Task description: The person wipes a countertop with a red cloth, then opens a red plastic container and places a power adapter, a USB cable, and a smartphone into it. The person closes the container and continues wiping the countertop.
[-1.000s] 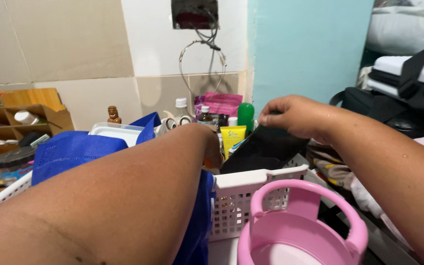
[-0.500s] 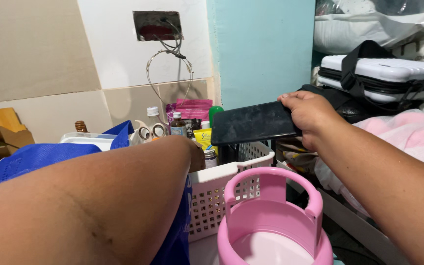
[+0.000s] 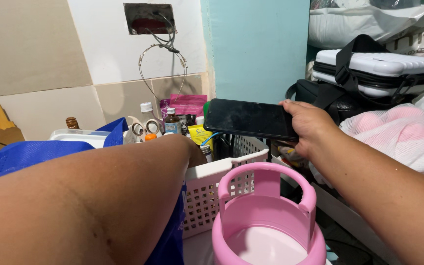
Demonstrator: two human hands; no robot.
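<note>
The right hand grips the black phone by its right end, long axis level above the white basket (left hand's fingers hidden, grip unclear).

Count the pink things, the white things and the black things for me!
Pink: 3 – bucket, packet, netted bundle
White: 2 – basket, hard case
Black: 2 – phone in the right hand, bag
Total: 7
</note>
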